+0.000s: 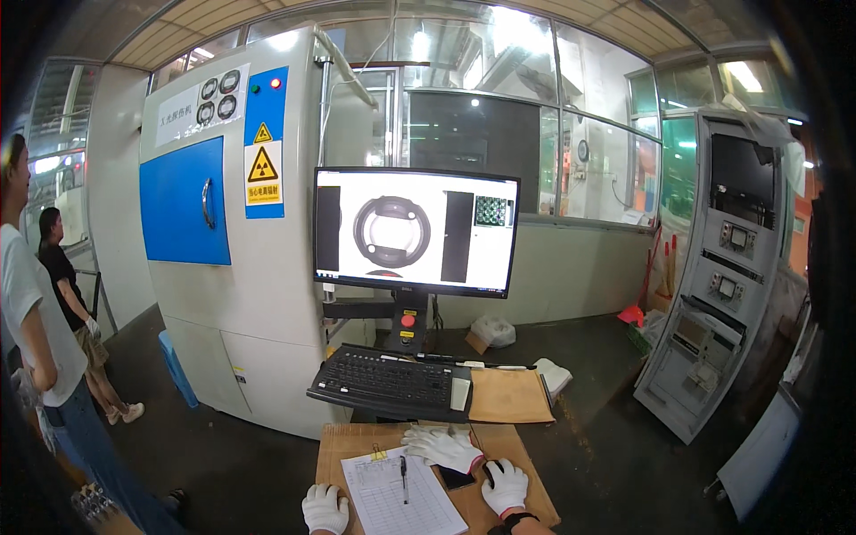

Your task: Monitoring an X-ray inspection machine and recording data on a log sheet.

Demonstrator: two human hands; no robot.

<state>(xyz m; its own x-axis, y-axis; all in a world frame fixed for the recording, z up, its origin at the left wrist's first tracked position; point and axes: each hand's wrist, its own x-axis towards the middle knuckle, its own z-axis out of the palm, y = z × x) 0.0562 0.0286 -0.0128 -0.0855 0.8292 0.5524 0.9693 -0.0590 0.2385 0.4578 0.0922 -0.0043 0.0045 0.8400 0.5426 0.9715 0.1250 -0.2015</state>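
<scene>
My left hand [325,509], in a white knit glove, rests at the near left edge of the cardboard-topped table [510,443], its fingers slightly apart and nothing seen in them. Beside it lies a printed form [382,499] under a brass-coloured clip [379,454], with a black-and-clear pen [405,481] across it. On the right, my gloved right hand [505,489] is curved over a black computer mouse [488,467], mostly hidden beneath it. Between form and mouse are a pair of loose white gloves [443,447] and a flat dark object [457,478], partly covered by them.
Ahead stand a black keyboard [383,378], a brown folder [510,396] and a monitor [415,230] displaying a grey ring-shaped part. A large cabinet [267,294] with a blue door is at left, near two people [40,312]. An instrument rack [713,285] stands right.
</scene>
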